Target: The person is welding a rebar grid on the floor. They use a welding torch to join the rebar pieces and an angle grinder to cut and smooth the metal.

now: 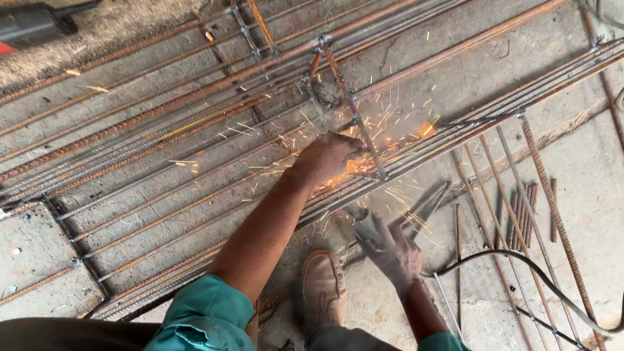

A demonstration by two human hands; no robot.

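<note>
Nearest the camera are the person's teal sleeves (207,318) and a worn tan shoe (322,289) planted on the concrete floor (585,162). Just right of the shoe, the right hand (390,250) has its grip wrapped around the grey body of a power tool (380,234); motion blurs it, so the tool's exact shape cannot be told. A black cable (520,266) curves away from that side across the floor to the right edge.

Farther out, the left hand (328,156) rests on the rebar cage (195,130), fingers curled down over a rusty bar, grip closed on it. Right beside that hand, orange sparks (390,143) fly off the steel, scattering left and right over the bars, with the brightest glow just right of the knuckles. The rebar cage is a long bundle of ribbed, rust-brown rods lying slantwise across the floor from lower left to upper right, tied by thin bent stirrups; one stirrup (344,97) stands up just beyond the left hand.

To the right, loose short rebar offcuts (523,211) lie side by side on the floor, near more long rods. At the far upper left corner sits a dark grey tool casing (32,23) with a red patch at its edge, on rough ground.
</note>
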